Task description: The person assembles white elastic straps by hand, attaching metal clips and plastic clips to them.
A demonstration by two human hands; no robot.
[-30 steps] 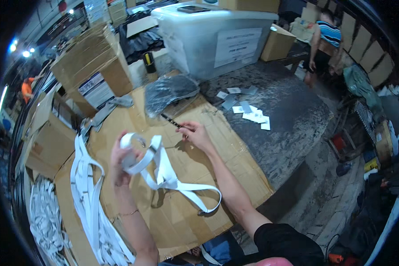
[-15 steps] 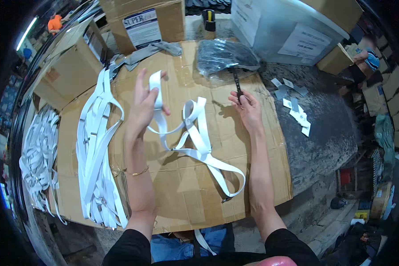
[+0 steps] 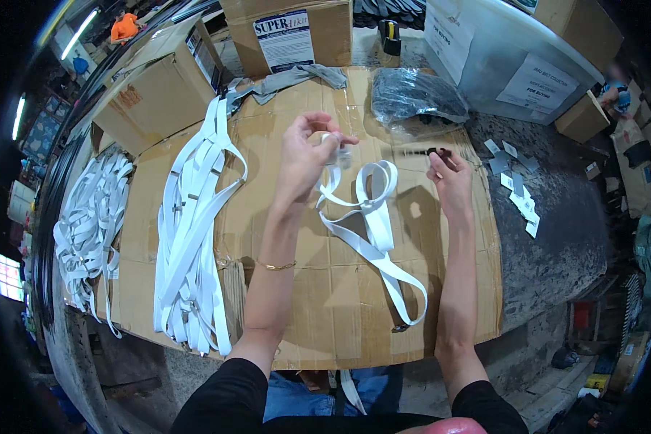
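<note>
The left hand [image 3: 301,155] is pinching one end of a white elastic strap [image 3: 372,217] between thumb and curled fingertips, lifted above the flattened cardboard [image 3: 325,318], while the rest of the strap is trailing down from those fingers and looping across the sheet below them. The right hand [image 3: 450,181] is closing its fingertips on a small black clip [image 3: 437,152], held level with and apart from the strap end. To do this well, I judge the strap end should be kept flat and untwisted at the fingertips, with the clip's opening turned toward it before the two are brought together. Finished straps [image 3: 192,231] are lying outboard of the left fingers.
</note>
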